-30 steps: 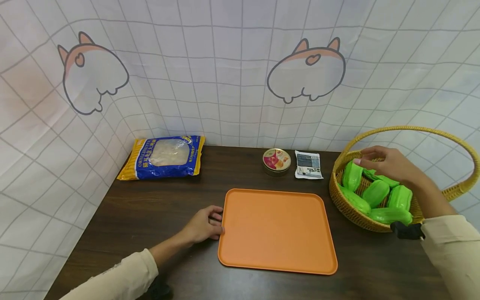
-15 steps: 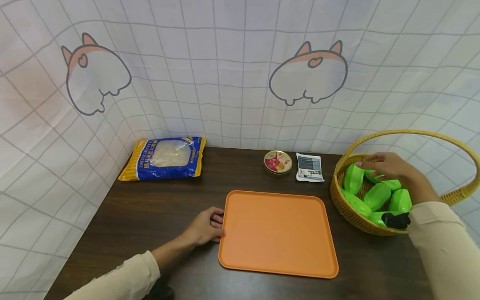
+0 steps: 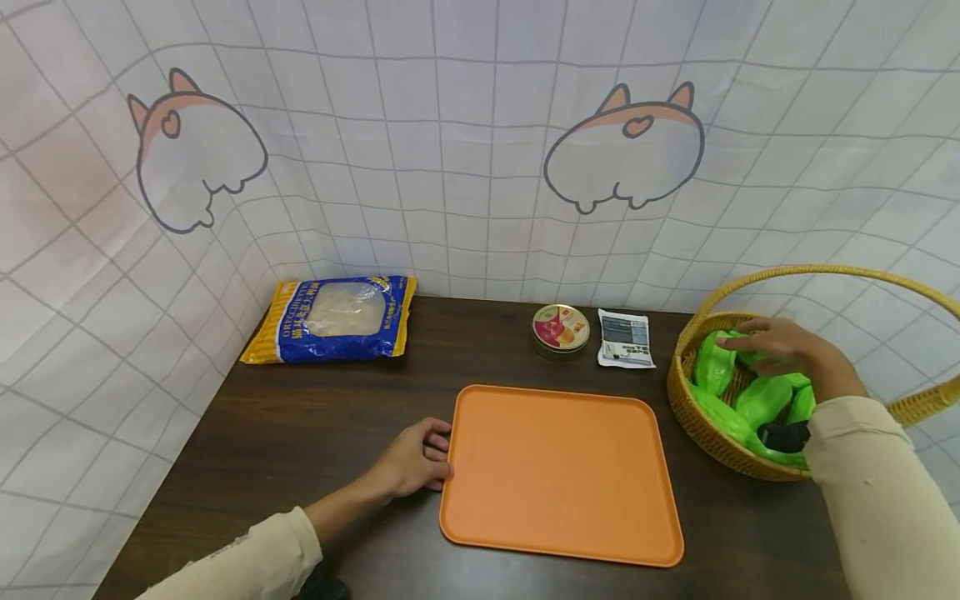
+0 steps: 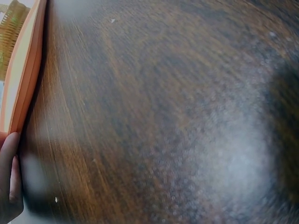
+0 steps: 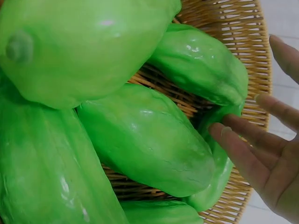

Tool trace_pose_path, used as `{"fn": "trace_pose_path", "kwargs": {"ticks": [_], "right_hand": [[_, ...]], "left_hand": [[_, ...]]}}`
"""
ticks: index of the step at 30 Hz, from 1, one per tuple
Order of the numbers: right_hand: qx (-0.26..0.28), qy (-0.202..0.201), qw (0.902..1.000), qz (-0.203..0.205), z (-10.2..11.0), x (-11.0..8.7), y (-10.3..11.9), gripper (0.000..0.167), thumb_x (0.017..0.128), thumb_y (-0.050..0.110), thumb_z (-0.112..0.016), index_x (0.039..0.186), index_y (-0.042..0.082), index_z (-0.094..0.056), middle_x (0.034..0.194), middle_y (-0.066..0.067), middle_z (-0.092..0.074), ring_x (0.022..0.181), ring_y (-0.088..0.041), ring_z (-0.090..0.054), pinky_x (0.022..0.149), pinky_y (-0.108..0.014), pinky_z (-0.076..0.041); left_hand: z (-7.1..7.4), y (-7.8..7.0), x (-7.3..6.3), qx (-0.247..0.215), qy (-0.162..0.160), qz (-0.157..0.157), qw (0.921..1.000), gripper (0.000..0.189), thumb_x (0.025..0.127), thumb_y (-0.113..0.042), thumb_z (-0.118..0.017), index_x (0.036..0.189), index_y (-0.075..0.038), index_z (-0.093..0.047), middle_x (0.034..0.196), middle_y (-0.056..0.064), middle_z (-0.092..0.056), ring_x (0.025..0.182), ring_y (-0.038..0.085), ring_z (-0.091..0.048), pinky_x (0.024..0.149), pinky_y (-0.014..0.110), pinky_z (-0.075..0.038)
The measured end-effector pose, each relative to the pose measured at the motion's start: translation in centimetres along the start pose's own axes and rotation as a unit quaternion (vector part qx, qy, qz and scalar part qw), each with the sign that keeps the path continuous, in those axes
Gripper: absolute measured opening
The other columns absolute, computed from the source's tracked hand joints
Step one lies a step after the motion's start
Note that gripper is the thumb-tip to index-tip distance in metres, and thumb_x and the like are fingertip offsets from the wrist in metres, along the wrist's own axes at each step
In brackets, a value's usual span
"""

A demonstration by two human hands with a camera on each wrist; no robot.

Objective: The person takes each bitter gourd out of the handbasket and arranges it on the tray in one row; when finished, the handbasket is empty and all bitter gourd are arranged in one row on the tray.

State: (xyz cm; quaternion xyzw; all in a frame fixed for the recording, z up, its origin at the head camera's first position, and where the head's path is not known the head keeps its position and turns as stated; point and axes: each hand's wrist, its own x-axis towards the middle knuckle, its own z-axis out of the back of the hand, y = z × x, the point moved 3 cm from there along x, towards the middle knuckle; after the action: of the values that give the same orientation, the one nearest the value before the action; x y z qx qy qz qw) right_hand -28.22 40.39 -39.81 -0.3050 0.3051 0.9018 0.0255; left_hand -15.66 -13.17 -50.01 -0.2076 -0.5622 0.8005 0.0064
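Observation:
My left hand (image 3: 412, 458) lies at the left edge of the orange tray (image 3: 562, 475). In the left wrist view a fingertip (image 4: 11, 140) touches the tray's outer side, the fingers loosely bent. The right hand (image 3: 787, 350) is over the yellow wicker basket (image 3: 680, 392), which has a tall handle. Several glossy green ridged fruits (image 3: 763, 402) fill it. In the right wrist view the right hand's fingers are spread, with two fingertips (image 5: 222, 128) close beside a green fruit (image 5: 149, 140); contact is unclear. A pale green fruit (image 5: 84, 46) appears large in the foreground.
A blue and yellow pasta bag (image 3: 337, 321) lies at the back left of the dark wooden table (image 3: 337, 400). A round tin (image 3: 560, 327) and a small white packet (image 3: 626, 339) sit behind the tray. A white gridded cloth (image 3: 450, 125) hangs behind.
The right hand has moved slightly lower and deeper into the basket, its wrist shifting left. The left hand stays at the tray's edge. The whole view has shifted slightly.

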Motion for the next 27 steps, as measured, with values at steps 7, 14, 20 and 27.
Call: {"fn": "trace_pose_path", "kwargs": {"ticks": [7,14,20,27], "right_hand": [[-0.004,0.005,0.9999,0.009,-0.4,0.6,0.0,0.099,0.099,0.052,-0.055,0.156,-0.009,-0.002,0.151,-0.049,0.003,0.13,-0.056,-0.046,0.098,-0.051,-0.056],[-0.048,-0.012,0.9986,0.021,-0.6,1.4,-0.3,0.098,0.097,0.051,-0.059,0.154,-0.013,-0.012,0.149,-0.051,0.001,0.121,-0.053,-0.055,0.089,-0.049,-0.06],[-0.041,-0.025,0.9986,0.022,-1.0,1.7,-0.2,0.091,0.098,0.042,-0.061,0.151,-0.016,-0.015,0.146,-0.053,-0.008,0.111,-0.048,-0.063,0.085,-0.046,-0.061],[-0.037,-0.037,0.9985,0.019,-1.2,1.8,0.2,0.085,0.1,0.035,-0.061,0.15,-0.018,-0.016,0.145,-0.054,-0.01,0.101,-0.039,-0.07,0.087,-0.048,-0.061]], "left_hand": [[0.0,0.0,0.0,-0.008,0.004,-0.003,1.0,0.065,0.074,0.008,-0.077,0.134,0.003,-0.051,0.11,0.017,-0.058,0.087,0.019,-0.063,0.061,0.038,-0.064],[0.0,0.0,0.0,-0.011,0.004,-0.001,0.9999,0.066,0.074,0.007,-0.077,0.134,0.002,-0.051,0.11,0.017,-0.058,0.087,0.019,-0.063,0.061,0.038,-0.064],[0.0,0.0,0.0,-0.009,0.004,-0.001,0.9999,0.066,0.074,0.006,-0.078,0.134,0.002,-0.051,0.111,0.016,-0.058,0.088,0.02,-0.063,0.061,0.038,-0.064],[0.0,0.1,0.0,-0.01,0.005,-0.005,0.9999,0.066,0.074,0.007,-0.077,0.134,0.002,-0.051,0.11,0.016,-0.057,0.088,0.02,-0.062,0.061,0.038,-0.064]]}}
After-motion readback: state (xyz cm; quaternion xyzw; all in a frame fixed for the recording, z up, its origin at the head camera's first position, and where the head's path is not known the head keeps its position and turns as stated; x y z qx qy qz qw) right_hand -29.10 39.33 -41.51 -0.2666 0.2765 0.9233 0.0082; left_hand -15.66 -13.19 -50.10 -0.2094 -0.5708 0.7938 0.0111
